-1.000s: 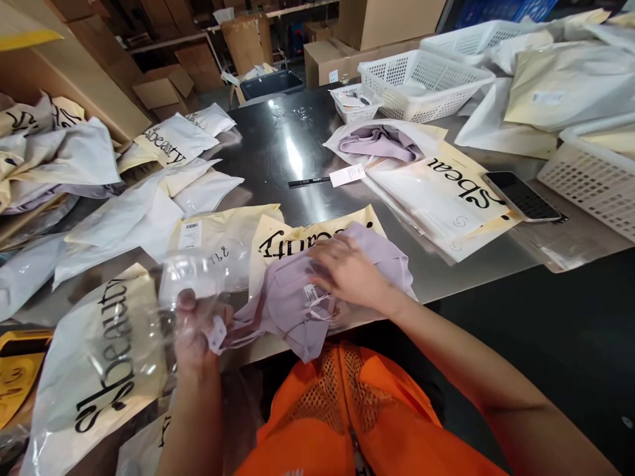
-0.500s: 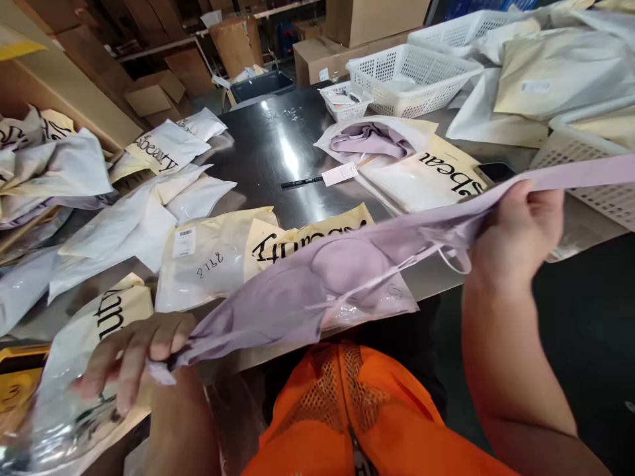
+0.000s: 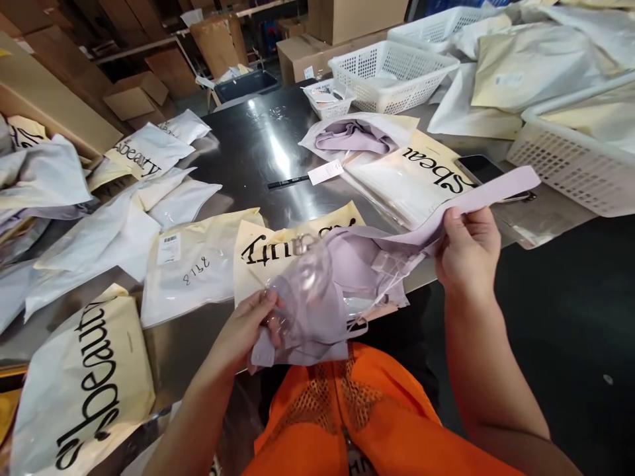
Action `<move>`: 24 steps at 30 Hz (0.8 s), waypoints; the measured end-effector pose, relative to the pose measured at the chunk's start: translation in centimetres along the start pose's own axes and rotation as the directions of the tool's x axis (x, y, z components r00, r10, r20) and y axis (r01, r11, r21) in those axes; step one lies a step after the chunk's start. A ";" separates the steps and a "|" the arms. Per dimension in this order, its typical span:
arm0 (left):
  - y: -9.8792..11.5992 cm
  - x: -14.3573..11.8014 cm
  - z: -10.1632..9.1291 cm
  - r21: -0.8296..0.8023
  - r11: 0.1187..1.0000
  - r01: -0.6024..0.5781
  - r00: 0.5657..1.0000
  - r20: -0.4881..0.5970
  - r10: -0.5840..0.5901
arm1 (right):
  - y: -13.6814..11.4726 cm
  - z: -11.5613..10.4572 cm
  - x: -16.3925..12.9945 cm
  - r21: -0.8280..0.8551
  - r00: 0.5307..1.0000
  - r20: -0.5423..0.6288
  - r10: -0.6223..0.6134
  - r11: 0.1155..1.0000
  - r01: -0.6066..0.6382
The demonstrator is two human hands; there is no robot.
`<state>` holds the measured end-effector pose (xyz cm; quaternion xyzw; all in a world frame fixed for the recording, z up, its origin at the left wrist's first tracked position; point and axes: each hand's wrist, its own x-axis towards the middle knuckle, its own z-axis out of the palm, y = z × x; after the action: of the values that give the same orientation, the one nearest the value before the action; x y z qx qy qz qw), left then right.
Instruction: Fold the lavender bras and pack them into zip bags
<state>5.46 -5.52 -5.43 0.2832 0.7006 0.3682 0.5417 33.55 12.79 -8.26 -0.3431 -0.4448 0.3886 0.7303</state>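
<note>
Lilac bra (image 3: 350,261) — held slack between left grip (image 3: 254,318) and right grip (image 3: 469,250).

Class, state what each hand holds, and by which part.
Right hand: lavender bra, by one side band, short of its tip. Left hand: the bra near its other end, with clear plastic.

Bra (image 3: 353,259) smooth matt cloth; tabletop (image 3: 238,155) glossy metal; basket (image 3: 377,94) plastic; carton (image 3: 364,21) matt cardboard
</note>
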 end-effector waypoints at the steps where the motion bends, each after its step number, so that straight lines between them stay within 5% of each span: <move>1: -0.1 0.3 0.6 0.029 0.999 0.043 0.999 0.014 -0.043 | -0.1 -0.2 0.1 -0.013 1.000 -0.021 -0.008 1.000 0.008; 7: -1.5 0.4 2.8 0.355 0.929 0.110 0.992 -0.100 -0.079 | -0.5 -1.4 0.4 -0.181 0.996 -0.086 -0.003 0.983 -0.012; 12: -1.8 -0.1 3.0 0.466 0.877 0.115 0.988 -0.141 -0.055 | -1.0 -0.7 0.4 -0.340 0.982 -0.041 -0.182 0.927 0.158; 17: -1.2 -0.6 3.1 0.728 0.686 0.021 0.998 -0.061 0.034 | -2.0 1.0 -1.7 -0.574 0.961 0.143 -0.237 0.771 0.276; 19: -0.7 -1.0 3.1 0.869 0.494 0.035 0.991 -0.093 0.094 | -2.1 1.4 -3.6 -0.617 0.899 0.347 -0.266 0.658 0.433; 21: -0.1 -1.7 2.7 0.942 0.325 0.084 0.983 -0.132 0.127 | -1.7 1.6 -5.7 -0.536 0.752 0.605 -0.262 0.565 0.628; 22: 0.2 -2.1 2.3 0.951 0.296 0.090 0.982 -0.135 0.134 | -1.3 1.6 -6.7 -0.460 0.656 0.715 -0.240 0.545 0.701; 24: 1.0 -3.1 1.0 0.927 0.374 0.009 0.988 -0.066 0.140 | -0.3 1.6 -8.6 -0.337 0.500 0.849 -0.169 0.556 0.760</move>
<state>7.23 -7.23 -3.01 0.5394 0.8092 -0.0463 0.2283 29.58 5.42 -10.74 -0.2488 -0.8874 0.0639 0.3829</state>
